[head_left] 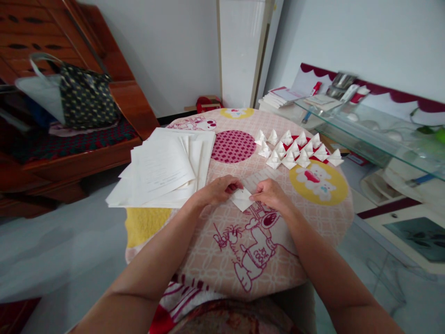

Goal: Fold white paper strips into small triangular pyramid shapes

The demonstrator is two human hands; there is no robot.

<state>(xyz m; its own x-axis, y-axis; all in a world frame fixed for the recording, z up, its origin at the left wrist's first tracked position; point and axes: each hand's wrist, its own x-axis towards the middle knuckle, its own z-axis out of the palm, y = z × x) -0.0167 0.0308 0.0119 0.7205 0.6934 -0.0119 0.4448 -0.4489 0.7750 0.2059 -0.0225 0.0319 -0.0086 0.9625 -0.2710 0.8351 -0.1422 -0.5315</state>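
- We see plain white on the folded paper and on the small paper boats.
- We find the paper stack white too, its top sheet lined with faint grey print.
- Our tablecloth is peachy pink under a white lattice.
- On it we pick out a magenta checked oval, a yellow oval with white bears and a red heart, and a cartoon dog outlined in maroon.
- We note a glossy red-brown bench and a black bag dotted with pale yellow motifs.
- Our floor is pale grey.
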